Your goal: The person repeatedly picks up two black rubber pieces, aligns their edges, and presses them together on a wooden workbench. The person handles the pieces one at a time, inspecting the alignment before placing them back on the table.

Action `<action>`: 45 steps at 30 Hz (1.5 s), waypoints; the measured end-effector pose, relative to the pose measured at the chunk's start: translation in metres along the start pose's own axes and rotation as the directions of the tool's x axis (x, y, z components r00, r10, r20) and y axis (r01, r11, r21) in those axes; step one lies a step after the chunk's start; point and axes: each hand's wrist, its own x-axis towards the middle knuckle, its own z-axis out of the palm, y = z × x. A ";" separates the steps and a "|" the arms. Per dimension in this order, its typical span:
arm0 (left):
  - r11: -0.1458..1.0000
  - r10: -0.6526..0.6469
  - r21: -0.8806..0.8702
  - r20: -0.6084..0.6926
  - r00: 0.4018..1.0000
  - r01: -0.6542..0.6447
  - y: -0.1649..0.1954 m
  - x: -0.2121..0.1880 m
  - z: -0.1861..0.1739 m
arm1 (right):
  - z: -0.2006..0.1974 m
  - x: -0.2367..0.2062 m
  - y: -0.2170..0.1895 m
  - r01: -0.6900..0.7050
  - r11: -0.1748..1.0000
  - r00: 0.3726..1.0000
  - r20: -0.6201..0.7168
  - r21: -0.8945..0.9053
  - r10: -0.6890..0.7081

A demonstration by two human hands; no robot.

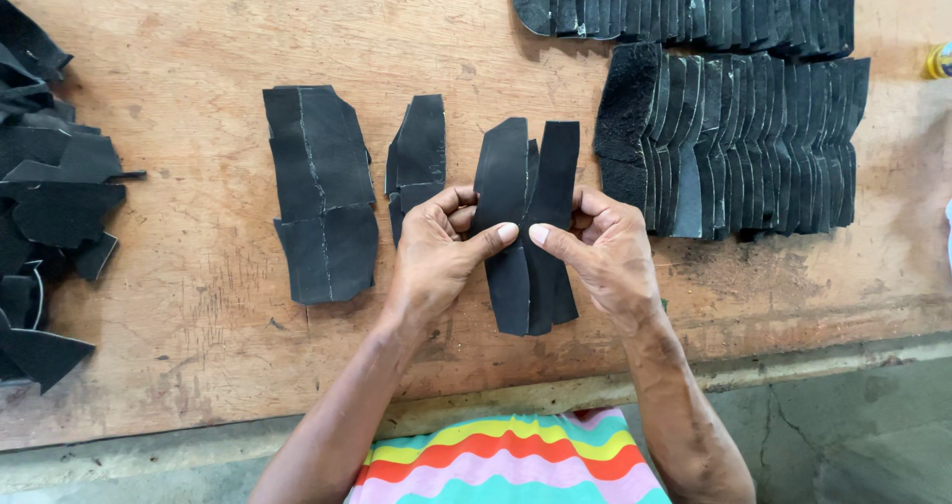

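both hands meet over the middle of the worn brown wooden bench [198, 345], a little toward its front edge, and between them they hold two long flat black pieces of cut leather-like sheet [526, 226], laid side by side and overlapping along their long edges. the left hand [436, 251] pinches the left piece with the thumb on top and the other fingers curled behind it; the right hand [605, 251] does the same on the right piece, and the two thumb tips almost touch at the seam. i judge the pieces to be light and thin, soft enough to bend but with some body, because they keep their shape above the hands and do not hang down. the surface looks matte, so probably it is not slippery. the good place to hold seems to be the middle of the length, near the overlapping edges, where both pieces are controlled together. to the left lie a small narrow black piece [418, 162] and a wider black joined pair of panels [322, 191]. near the back right corner stand two overlapped rows of black cut pieces [734, 137], and at the left edge is a loose heap of black scraps [45, 196].
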 end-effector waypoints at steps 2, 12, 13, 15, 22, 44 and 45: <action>0.999 -0.003 0.035 0.001 1.000 0.003 -0.001 0.000 -0.001 | 0.000 -0.001 0.000 -0.013 1.000 1.000 -0.002 -0.004 0.013; 0.992 -0.025 0.121 0.037 0.999 0.020 0.004 0.000 0.001 | -0.005 0.003 0.001 -0.059 0.997 0.997 0.048 -0.042 0.061; 0.989 -0.028 0.149 0.051 0.998 0.021 0.006 0.000 0.002 | -0.006 0.003 0.000 -0.062 0.997 0.996 0.062 -0.051 0.065; 0.979 -0.029 0.203 0.074 0.997 0.014 0.010 -0.001 0.004 | -0.008 0.004 -0.003 -0.036 0.997 0.994 0.101 -0.067 0.043; 0.994 -0.107 0.012 0.043 0.993 0.106 0.010 0.004 0.005 | -0.008 0.000 -0.015 -0.066 0.966 0.995 0.053 -0.252 0.082; 0.996 0.025 0.080 0.034 0.999 -0.028 0.005 0.002 0.008 | -0.011 -0.001 -0.003 0.024 0.975 0.997 0.073 -0.220 -0.008; 0.996 0.026 0.080 0.036 0.999 -0.029 0.006 0.001 0.009 | -0.011 -0.002 -0.003 0.026 0.977 0.997 0.081 -0.210 -0.009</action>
